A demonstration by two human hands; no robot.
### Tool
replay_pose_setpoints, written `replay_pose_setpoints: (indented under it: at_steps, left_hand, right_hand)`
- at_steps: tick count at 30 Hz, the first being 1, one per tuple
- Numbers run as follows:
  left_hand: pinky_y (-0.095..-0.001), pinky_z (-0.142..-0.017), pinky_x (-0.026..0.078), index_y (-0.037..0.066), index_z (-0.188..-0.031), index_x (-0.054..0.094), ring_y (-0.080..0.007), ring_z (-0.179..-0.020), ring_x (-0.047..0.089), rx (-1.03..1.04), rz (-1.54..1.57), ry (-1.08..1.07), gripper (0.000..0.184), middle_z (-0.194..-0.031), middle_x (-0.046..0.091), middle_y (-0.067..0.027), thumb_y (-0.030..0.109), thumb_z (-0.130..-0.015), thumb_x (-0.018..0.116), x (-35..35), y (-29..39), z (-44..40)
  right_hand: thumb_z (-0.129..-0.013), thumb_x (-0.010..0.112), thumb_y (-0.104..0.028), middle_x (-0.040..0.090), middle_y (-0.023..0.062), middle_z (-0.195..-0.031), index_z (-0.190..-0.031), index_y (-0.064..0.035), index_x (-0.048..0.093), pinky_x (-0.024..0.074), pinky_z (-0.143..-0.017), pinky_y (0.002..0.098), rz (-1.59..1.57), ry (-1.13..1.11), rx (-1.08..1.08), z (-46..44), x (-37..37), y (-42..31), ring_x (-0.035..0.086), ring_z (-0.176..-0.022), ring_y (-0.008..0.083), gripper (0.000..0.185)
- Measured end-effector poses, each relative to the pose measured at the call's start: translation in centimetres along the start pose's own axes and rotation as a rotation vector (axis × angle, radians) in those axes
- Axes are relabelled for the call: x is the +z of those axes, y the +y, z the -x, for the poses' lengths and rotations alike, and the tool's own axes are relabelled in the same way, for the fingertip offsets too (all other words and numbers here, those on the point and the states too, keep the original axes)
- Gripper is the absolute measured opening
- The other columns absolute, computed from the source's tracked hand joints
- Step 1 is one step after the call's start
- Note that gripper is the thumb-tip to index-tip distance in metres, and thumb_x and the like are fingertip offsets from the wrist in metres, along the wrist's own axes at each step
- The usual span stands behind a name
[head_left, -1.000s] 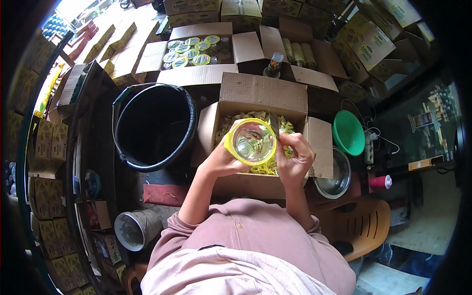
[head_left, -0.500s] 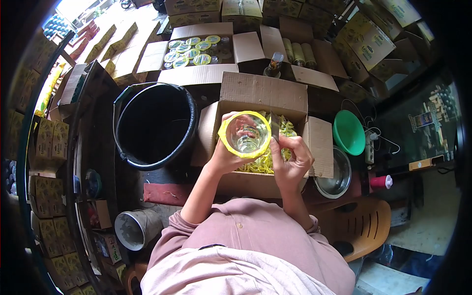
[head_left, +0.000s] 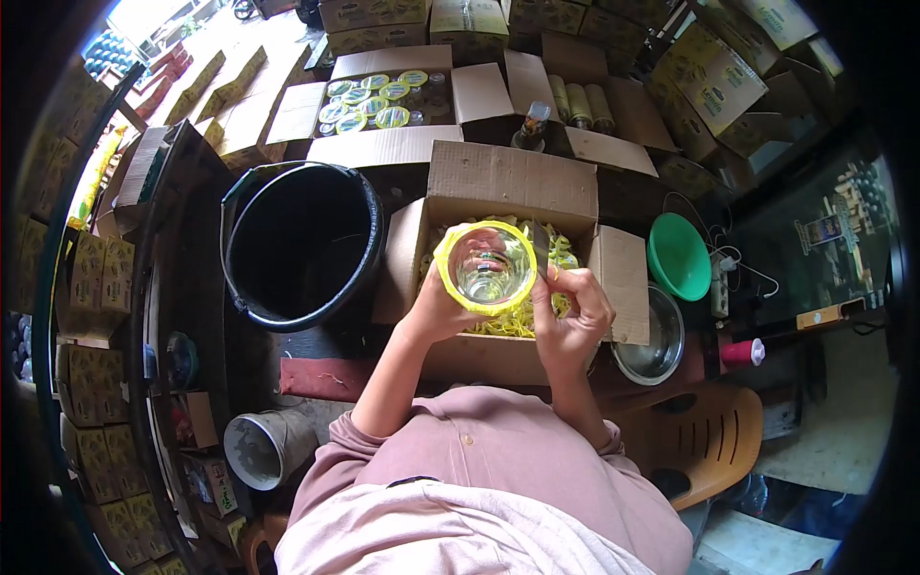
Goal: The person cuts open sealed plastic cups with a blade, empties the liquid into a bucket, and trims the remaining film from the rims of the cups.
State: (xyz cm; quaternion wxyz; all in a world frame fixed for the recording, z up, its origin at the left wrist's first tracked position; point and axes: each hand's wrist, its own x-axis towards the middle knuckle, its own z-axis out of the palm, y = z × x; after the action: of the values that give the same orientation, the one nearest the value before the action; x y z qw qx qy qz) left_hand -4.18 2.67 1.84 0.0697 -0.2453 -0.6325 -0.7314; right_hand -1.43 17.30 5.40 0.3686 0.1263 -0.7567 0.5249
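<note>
My left hand [head_left: 436,305] is wrapped round a clear cup [head_left: 487,268] with a yellow rim, its round face turned up toward the camera. Close to the cup's right edge, my right hand [head_left: 573,311] pinches a dark flat blade [head_left: 540,251] that stands upright. Whether the blade touches the rim I cannot tell. Both hands are above an open cardboard box [head_left: 513,177] holding yellow strips and scraps [head_left: 508,324].
A black bucket [head_left: 245,309] stands left of the box. To the right are a green bowl [head_left: 679,257], a metal bowl [head_left: 677,335] and a pink spool [head_left: 738,354]. Behind, an open carton [head_left: 383,146] holds yellow-rimmed cups. A grey bucket [head_left: 251,450] is lower left.
The cup moved slightly left and up, then a little back to the right, its face tilting. The blade and my right hand shifted slightly and stay beside its rim.
</note>
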Motion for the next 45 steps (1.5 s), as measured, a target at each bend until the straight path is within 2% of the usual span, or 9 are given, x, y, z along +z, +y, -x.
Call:
replay_pose_setpoints:
  at_steps: [9, 13, 15, 19, 24, 27, 37, 40, 45]
  left_hand:
    - [-0.031, -0.089, 0.044, 0.003, -0.12, 0.038, -0.0184, -0.104, 0.05, -0.06, 0.007, -0.04, 0.077, -0.113, 0.048, -0.0086, 0.006, -0.055, 0.08, 0.2, 0.6, 0.2]
    - [-0.0307, -0.09, 0.042, 0.003, -0.12, 0.04, -0.0194, -0.103, 0.05, 0.012, -0.109, -0.12, 0.077, -0.112, 0.048, -0.009, 0.008, -0.055, 0.081, 0.4, 0.8, 0.2]
    - [-0.0305, -0.09, 0.041, 0.002, -0.119, 0.04, -0.0196, -0.103, 0.051, 0.049, -0.126, -0.157, 0.077, -0.111, 0.049, -0.0094, 0.009, -0.055, 0.081, 0.4, 1.3, 0.0]
    - [-0.0333, -0.092, 0.04, 0.003, -0.124, 0.036, -0.0196, -0.106, 0.05, -0.064, 0.271, -0.046, 0.072, -0.113, 0.049, -0.0099, 0.007, -0.064, 0.075, 1.0, 0.0, 0.1]
    - [-0.035, -0.095, 0.036, 0.007, -0.13, 0.024, -0.0212, -0.116, 0.04, -0.01, 0.328, -0.02, 0.067, -0.121, 0.042, -0.0126, 0.002, -0.075, 0.062, 1.2, -0.3, -0.1]
    - [-0.0343, -0.094, 0.036, 0.007, -0.13, 0.024, -0.0208, -0.114, 0.041, -0.034, 0.381, -0.003, 0.067, -0.12, 0.041, -0.0129, 0.002, -0.075, 0.062, 1.8, -0.4, 0.1]
    - [-0.0324, -0.09, 0.039, 0.005, -0.126, 0.026, -0.0208, -0.108, 0.046, 0.037, 0.074, -0.005, 0.072, -0.116, 0.044, -0.013, 0.0, -0.069, 0.069, 2.1, -0.4, -0.2]
    - [-0.0329, -0.089, 0.041, 0.005, -0.126, 0.027, -0.0214, -0.108, 0.048, 0.071, 0.003, -0.077, 0.073, -0.115, 0.045, -0.0132, 0.001, -0.067, 0.071, 1.7, -1.0, 0.0]
    - [-0.0332, -0.089, 0.041, 0.004, -0.125, 0.028, -0.0217, -0.108, 0.048, 0.052, 0.024, -0.06, 0.074, -0.115, 0.046, -0.0128, 0.001, -0.066, 0.072, 1.4, -0.8, -0.1]
  right_hand:
    - [-0.067, 0.066, 0.008, 0.06, 0.0079, -0.07, -0.08, -0.0009, 0.062, 0.0462, -0.055, 0.0244, 0.098, 0.003, -0.064, -0.1, -0.3, -0.7, 0.059, -0.061, 0.015, 0.016]
    - [-0.067, 0.066, 0.008, 0.061, 0.0077, -0.071, -0.082, -0.001, 0.063, 0.0461, -0.056, 0.0241, 0.136, 0.004, -0.092, -0.6, -0.3, -0.2, 0.059, -0.061, 0.0144, 0.018]
    - [-0.067, 0.066, 0.008, 0.061, 0.0074, -0.07, -0.081, -0.0008, 0.063, 0.0458, -0.056, 0.0239, 0.027, 0.005, -0.032, -0.5, -0.2, 0.4, 0.059, -0.06, 0.0135, 0.016]
    - [-0.067, 0.067, 0.006, 0.061, 0.0072, -0.07, -0.077, -0.0004, 0.061, 0.045, -0.055, 0.0233, -0.017, 0.06, 0.055, -0.3, -0.1, 0.0, 0.058, -0.058, 0.012, 0.013]
    - [-0.069, 0.066, 0.006, 0.058, 0.0069, -0.069, -0.077, 0.0007, 0.059, 0.0451, -0.055, 0.0227, 0.059, 0.047, -0.004, 0.2, 0.0, -0.4, 0.057, -0.06, 0.0116, 0.012]
    - [-0.068, 0.067, 0.005, 0.059, 0.0071, -0.069, -0.077, -0.0006, 0.06, 0.046, -0.055, 0.0244, 0.124, 0.045, -0.033, 0.5, 0.2, -0.3, 0.058, -0.06, 0.0141, 0.012]
    - [-0.067, 0.066, 0.006, 0.061, 0.0082, -0.072, -0.079, -0.0019, 0.062, 0.0476, -0.056, 0.0264, 0.261, 0.05, -0.09, 0.3, 0.1, -0.3, 0.06, -0.063, 0.0172, 0.015]
    - [-0.067, 0.066, 0.006, 0.061, 0.0088, -0.073, -0.08, -0.0015, 0.062, 0.0478, -0.057, 0.0263, 0.218, 0.045, -0.099, -0.4, 0.0, -0.1, 0.061, -0.064, 0.017, 0.016]
    - [-0.066, 0.066, 0.007, 0.062, 0.0093, -0.072, -0.08, -0.001, 0.062, 0.0478, -0.059, 0.0259, 0.128, 0.015, -0.049, -0.2, -0.3, 0.5, 0.061, -0.065, 0.0172, 0.016]
